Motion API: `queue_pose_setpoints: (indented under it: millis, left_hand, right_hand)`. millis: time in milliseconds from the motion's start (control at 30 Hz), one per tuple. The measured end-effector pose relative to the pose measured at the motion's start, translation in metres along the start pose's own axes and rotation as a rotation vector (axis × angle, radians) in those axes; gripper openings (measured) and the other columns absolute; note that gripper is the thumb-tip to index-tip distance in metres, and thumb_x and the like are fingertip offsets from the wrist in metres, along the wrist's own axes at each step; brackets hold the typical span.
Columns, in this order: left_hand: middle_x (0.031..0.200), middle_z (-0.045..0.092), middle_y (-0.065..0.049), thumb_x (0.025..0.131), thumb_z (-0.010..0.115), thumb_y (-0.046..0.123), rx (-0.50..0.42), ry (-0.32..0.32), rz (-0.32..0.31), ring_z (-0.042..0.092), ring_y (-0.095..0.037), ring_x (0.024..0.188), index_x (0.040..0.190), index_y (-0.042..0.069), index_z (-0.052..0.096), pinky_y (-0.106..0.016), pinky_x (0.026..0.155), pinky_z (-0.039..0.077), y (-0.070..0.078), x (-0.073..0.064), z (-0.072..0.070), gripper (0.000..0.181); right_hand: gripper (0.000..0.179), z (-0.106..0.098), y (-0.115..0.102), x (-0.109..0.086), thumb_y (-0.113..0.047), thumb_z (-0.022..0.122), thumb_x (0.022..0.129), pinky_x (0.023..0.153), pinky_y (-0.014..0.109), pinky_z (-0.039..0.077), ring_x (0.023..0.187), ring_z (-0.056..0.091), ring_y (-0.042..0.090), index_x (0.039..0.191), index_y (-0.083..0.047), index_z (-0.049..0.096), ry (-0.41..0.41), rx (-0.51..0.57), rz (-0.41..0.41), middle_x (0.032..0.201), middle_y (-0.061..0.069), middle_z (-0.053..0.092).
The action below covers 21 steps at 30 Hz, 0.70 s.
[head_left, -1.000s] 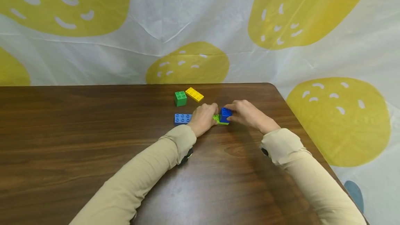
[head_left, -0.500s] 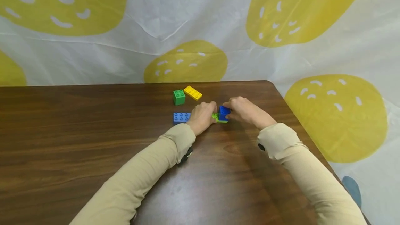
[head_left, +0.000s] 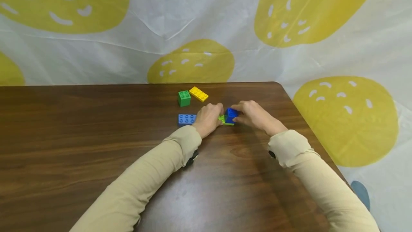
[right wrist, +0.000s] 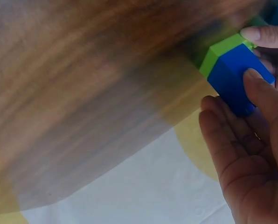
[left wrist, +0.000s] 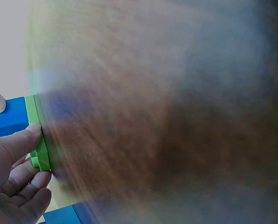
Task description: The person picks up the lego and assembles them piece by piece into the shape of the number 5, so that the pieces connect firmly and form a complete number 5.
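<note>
A dark blue toy brick (head_left: pixel 230 116) sits on the right end of a flat lime-green brick (head_left: pixel 222 118). My right hand (head_left: pixel 255 116) pinches the dark blue brick from the right, thumb on its near side in the right wrist view. With my left hand (head_left: pixel 208 118) I grip the lime-green brick; the left thumb presses its edge in the left wrist view, and that hand hides part of it in the head view. Just left of the left hand lies a lighter blue brick (head_left: pixel 186 119), its right end partly covered by the hand.
Behind the hands, a green brick (head_left: pixel 184 98) stands beside a flat yellow brick (head_left: pixel 199 94). The brown wooden table (head_left: pixel 96 124) ends at a white curtain (head_left: pixel 193 17) with yellow fruit prints, and its right edge runs beside my right forearm.
The head view has shifted slightly. Both hands keep their places on the dark blue and lime-green bricks, and the other bricks lie as before.
</note>
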<state>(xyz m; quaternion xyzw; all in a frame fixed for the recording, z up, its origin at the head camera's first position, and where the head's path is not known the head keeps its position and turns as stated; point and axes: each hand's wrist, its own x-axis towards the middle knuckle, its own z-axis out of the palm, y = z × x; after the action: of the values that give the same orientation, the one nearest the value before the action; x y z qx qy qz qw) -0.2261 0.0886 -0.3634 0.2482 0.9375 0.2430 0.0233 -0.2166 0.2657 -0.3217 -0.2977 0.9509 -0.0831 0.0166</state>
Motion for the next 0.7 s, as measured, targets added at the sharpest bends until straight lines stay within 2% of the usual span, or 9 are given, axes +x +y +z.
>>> queue_pose_setpoints:
  millis: [200, 300, 367, 467, 567, 700]
  left_hand:
    - [0.099, 0.066, -0.006, 0.082, 0.074, 0.021, 0.008, -0.002, -0.005, 0.063, -0.023, 0.087, 0.104, 0.008, 0.060, -0.034, 0.076, 0.052, -0.002, -0.002, 0.000, 0.029]
    - [0.098, 0.066, -0.007, 0.082, 0.074, 0.021, 0.005, 0.003, -0.001, 0.063, -0.024, 0.087, 0.104, 0.007, 0.060, -0.034, 0.076, 0.052, -0.002, -0.001, -0.002, 0.030]
    - [0.098, 0.066, -0.008, 0.082, 0.074, 0.020, 0.001, 0.011, 0.003, 0.063, -0.024, 0.087, 0.105, 0.007, 0.060, -0.035, 0.076, 0.052, -0.002, 0.000, -0.003, 0.030]
    - [0.098, 0.066, -0.008, 0.082, 0.074, 0.020, -0.006, 0.015, 0.004, 0.063, -0.025, 0.087, 0.104, 0.007, 0.060, -0.036, 0.077, 0.052, 0.000, 0.001, -0.002, 0.029]
    - [0.099, 0.067, -0.008, 0.082, 0.074, 0.020, -0.011, 0.000, 0.007, 0.063, -0.025, 0.088, 0.104, 0.007, 0.060, -0.036, 0.078, 0.052, 0.000, 0.001, 0.002, 0.029]
    - [0.099, 0.067, -0.008, 0.082, 0.074, 0.020, -0.012, -0.017, 0.020, 0.064, -0.024, 0.089, 0.103, 0.007, 0.060, -0.035, 0.078, 0.052, 0.000, -0.001, 0.009, 0.028]
  right_hand:
    - [0.027, -0.007, -0.007, 0.009, -0.005, 0.071, 0.082, 0.070, 0.034, 0.054, 0.082, 0.065, 0.027, 0.107, 0.005, 0.066, -0.090, -0.101, -0.060, 0.089, 0.016, 0.065]
    - [0.018, -0.012, -0.011, 0.014, -0.006, 0.071, 0.082, 0.066, 0.032, 0.053, 0.077, 0.065, 0.025, 0.098, 0.003, 0.067, -0.134, -0.153, -0.057, 0.084, 0.015, 0.065]
    - [0.016, -0.013, -0.011, 0.016, -0.007, 0.072, 0.082, 0.065, 0.032, 0.053, 0.075, 0.065, 0.024, 0.095, 0.001, 0.067, -0.132, -0.182, -0.053, 0.082, 0.014, 0.066]
    - [0.025, -0.011, -0.009, 0.012, -0.007, 0.072, 0.081, 0.070, 0.035, 0.054, 0.081, 0.066, 0.027, 0.104, 0.004, 0.067, -0.091, -0.141, -0.029, 0.089, 0.016, 0.067]
    - [0.038, -0.002, -0.002, 0.002, -0.008, 0.070, 0.083, 0.076, 0.037, 0.054, 0.090, 0.065, 0.030, 0.117, 0.008, 0.061, -0.039, -0.050, -0.027, 0.100, 0.019, 0.066]
    - [0.044, 0.010, 0.005, -0.009, -0.011, 0.066, 0.087, 0.076, 0.037, 0.054, 0.093, 0.064, 0.030, 0.124, 0.011, 0.055, 0.014, 0.039, -0.052, 0.108, 0.022, 0.064]
